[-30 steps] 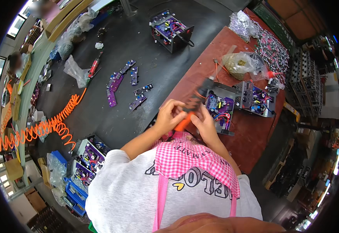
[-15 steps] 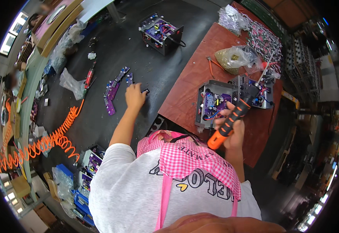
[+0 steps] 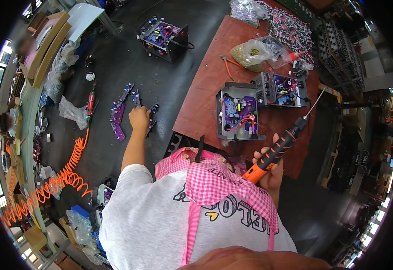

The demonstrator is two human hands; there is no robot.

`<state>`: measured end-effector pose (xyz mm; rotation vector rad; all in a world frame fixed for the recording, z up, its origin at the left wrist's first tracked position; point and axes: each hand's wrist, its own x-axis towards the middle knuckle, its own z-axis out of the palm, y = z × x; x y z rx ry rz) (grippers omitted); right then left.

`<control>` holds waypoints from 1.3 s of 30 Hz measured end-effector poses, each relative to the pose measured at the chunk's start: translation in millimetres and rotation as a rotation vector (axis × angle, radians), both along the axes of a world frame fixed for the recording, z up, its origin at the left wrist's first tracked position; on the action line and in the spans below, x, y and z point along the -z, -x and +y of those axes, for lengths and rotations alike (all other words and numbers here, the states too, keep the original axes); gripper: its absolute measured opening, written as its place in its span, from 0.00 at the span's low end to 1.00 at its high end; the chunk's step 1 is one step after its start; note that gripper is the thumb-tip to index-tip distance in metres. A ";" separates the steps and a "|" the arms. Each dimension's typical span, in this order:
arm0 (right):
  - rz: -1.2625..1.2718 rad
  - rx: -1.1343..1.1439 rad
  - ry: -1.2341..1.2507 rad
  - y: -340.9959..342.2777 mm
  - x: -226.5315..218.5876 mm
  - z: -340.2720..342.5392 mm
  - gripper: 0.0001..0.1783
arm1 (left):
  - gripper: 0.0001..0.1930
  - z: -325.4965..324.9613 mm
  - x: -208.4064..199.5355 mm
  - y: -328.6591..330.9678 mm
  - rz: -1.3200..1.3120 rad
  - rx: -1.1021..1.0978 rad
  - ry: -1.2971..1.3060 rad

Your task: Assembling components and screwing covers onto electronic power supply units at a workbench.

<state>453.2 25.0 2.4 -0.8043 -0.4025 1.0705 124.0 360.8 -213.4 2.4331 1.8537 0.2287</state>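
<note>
My left hand [image 3: 139,119] is over the dark bench, its fingers curled on a narrow purple circuit board [image 3: 153,109]; its fingertips are partly hidden. Just left of it lie another small purple board [image 3: 135,97] and a row of purple circuit boards [image 3: 117,118]. My right hand [image 3: 272,174] is wrapped round the orange and black handle of a power screwdriver [image 3: 275,153], whose long thin bit points up and away to the right. Beyond that hand, an open metal case [image 3: 221,112] holds a purple circuit board [image 3: 240,111] and red and blue wires.
A second metal case [image 3: 263,90] stands behind the first on the red-brown board [image 3: 201,101]. Farther back are a bag of small brass-coloured parts [image 3: 246,54] and orange-handled pliers [image 3: 227,65]. A red air tool [image 3: 90,102] with an orange coiled hose [image 3: 72,164] lies left; another case [image 3: 177,47] stands far.
My left hand has come down onto the narrow circuit board, which now shows on both sides of it. The screwdriver has swung lower and to the right, away from the cases. The whole view has shifted.
</note>
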 end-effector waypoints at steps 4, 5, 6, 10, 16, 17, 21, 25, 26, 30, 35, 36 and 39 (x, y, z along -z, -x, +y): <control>0.079 -0.006 -0.043 -3.4 12.8 -22.1 0.56 | 0.14 -8.2 -0.9 -4.5 -0.051 0.028 0.023; 0.127 -0.019 -0.074 -6.1 18.7 -26.8 0.56 | 0.14 -11.9 -4.1 -8.8 -0.069 0.002 0.022; 0.133 -0.065 -0.085 -11.4 27.9 -36.1 0.54 | 0.14 -13.1 -2.0 -12.1 -0.066 0.002 0.011; 0.298 -0.193 -0.251 -13.7 24.4 -48.3 0.49 | 0.12 -21.8 8.6 -12.9 0.020 -0.032 0.113; 0.202 -0.196 -0.274 -45.0 21.2 -67.5 0.49 | 0.08 -40.6 -34.8 -60.9 -0.525 -0.054 -0.180; 0.206 -0.197 -0.282 -50.2 20.2 -68.8 0.49 | 0.08 -47.9 -56.3 -78.0 -0.688 0.009 -0.245; 0.148 -0.170 -0.241 -64.8 11.8 -69.5 0.49 | 0.12 -73.6 -113.6 -136.2 -0.696 0.250 -0.461; 0.088 -0.105 -0.226 -80.2 12.2 -66.9 0.50 | 0.17 -90.4 -156.7 -193.7 -0.715 0.469 -0.560; 0.086 -0.095 -0.235 -82.6 13.4 -66.9 0.49 | 0.16 -92.0 -161.6 -207.2 -0.709 0.507 -0.576; 0.088 -0.041 -0.226 -83.4 13.6 -67.7 0.48 | 0.15 -89.3 -157.8 -255.8 -0.705 0.691 -0.491; 0.048 0.058 -0.148 -72.9 10.9 -66.1 0.44 | 0.14 -84.4 -135.5 -280.8 -0.643 0.712 -0.410; 0.045 0.072 -0.141 -71.3 10.8 -64.7 0.44 | 0.14 -83.4 -133.8 -284.1 -0.651 0.722 -0.399; 0.055 0.125 -0.108 -65.9 10.5 -59.7 0.42 | 0.13 -79.9 -133.2 -287.3 -0.633 0.646 -0.357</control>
